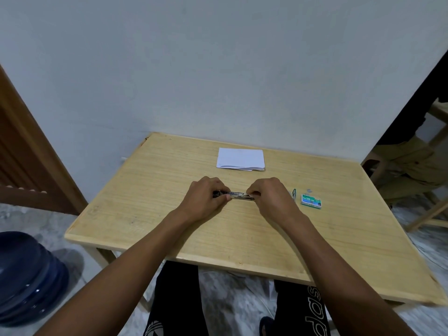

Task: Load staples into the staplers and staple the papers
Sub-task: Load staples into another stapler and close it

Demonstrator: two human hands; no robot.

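A small metal stapler (pixel 238 195) lies lengthwise between both hands at the middle of the wooden table (pixel 169 229). My left hand (pixel 206 198) grips its dark left end with curled fingers. My right hand (pixel 269 197) pinches its right end; my fingers hide that end. A stack of white papers (pixel 240 158) lies flat behind the hands, near the wall. To the right sits a green staple box (pixel 311 201), with its open tray part (pixel 293 194) standing beside it and a small strip of staples (pixel 309 189) just behind the box.
The table stands against a pale wall. A blue water jug (pixel 26 280) lies on the floor at the left, beside a brown wooden door (pixel 29 166). A wooden chair frame (pixel 434 209) with cloth stands at the right. My legs are under the table's front edge.
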